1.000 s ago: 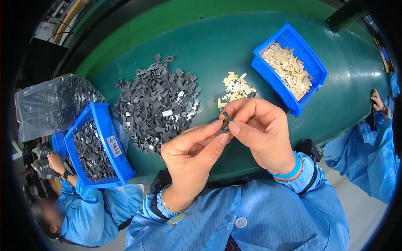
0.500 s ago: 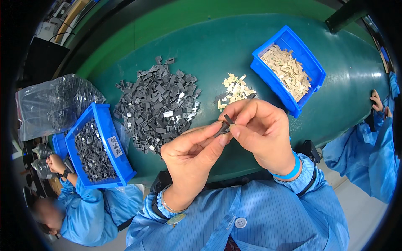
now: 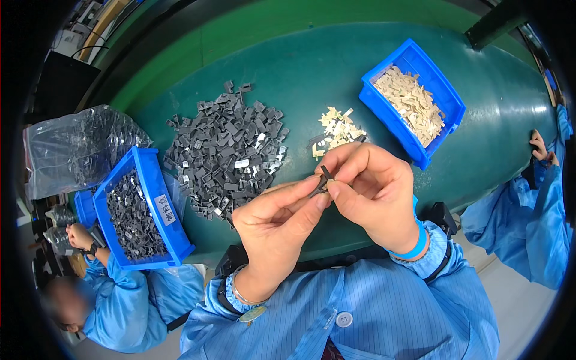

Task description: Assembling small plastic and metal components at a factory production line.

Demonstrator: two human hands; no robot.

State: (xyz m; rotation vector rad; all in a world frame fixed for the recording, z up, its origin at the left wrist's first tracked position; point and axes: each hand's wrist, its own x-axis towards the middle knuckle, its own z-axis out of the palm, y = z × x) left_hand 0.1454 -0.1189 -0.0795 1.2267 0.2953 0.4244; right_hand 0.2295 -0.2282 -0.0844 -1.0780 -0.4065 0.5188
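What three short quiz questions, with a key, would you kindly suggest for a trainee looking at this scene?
1. True or false: the person's left hand and right hand meet, fingertips together, at a small dark part.

2. Choose one. The many small pieces in the blue bin at the right are mostly: A) dark grey, B) beige, C) green.

3. Fill in the missing word, as seen in the picture: the large pile of dark parts lies to the ____ of the small, mostly beige pile.

Key: 1. True. 2. B. 3. Left.
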